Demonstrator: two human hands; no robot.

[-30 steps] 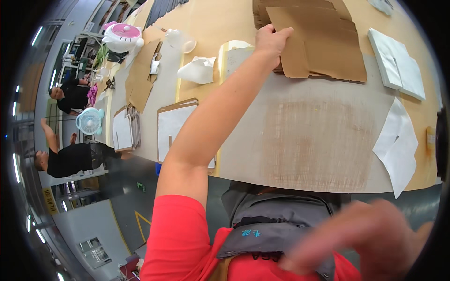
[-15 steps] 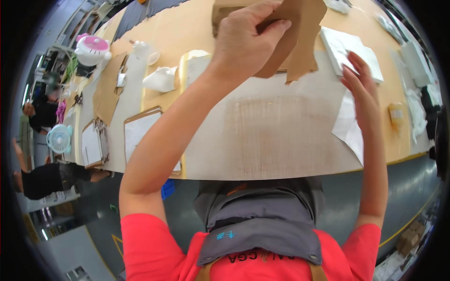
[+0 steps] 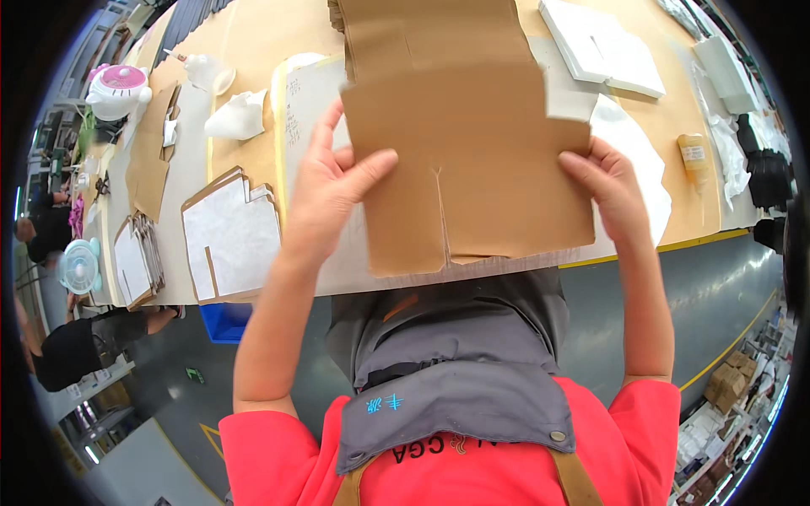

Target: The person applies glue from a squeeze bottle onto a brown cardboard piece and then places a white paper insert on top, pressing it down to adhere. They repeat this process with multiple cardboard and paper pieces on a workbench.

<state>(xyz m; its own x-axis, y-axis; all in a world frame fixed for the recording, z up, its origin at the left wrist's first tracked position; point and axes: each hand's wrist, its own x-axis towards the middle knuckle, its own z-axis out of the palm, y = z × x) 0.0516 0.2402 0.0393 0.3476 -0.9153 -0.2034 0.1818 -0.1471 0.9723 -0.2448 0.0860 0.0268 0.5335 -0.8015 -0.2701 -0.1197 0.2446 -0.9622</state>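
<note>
A flat brown cut piece [image 3: 498, 185], like kraft paper or thin leather, is held between my two hands above the near part of the table. It has a slit running up from its near edge and a notch at its far right corner. My left hand [image 3: 333, 181] pinches its left edge, thumb on top. On the right edge, my right hand [image 3: 609, 181] grips it the same way. Just beyond lies a stack of similar brown pieces [image 3: 439, 34], partly covered by the held piece. White paper [image 3: 624, 135] lies under and beside my right hand.
Left on the table are white-topped cut pieces [image 3: 232, 232], crumpled white paper [image 3: 238, 116], a squeeze bottle [image 3: 202, 72] and a small fan [image 3: 80, 266]. To the right are a white stack [image 3: 601, 46] and a yellowish bottle [image 3: 693, 158]. A person in black [image 3: 67, 350] is at far left.
My left hand has brought the brown piece back from the stack toward me and laid it out flat. My right hand has come in and taken its right edge.
</note>
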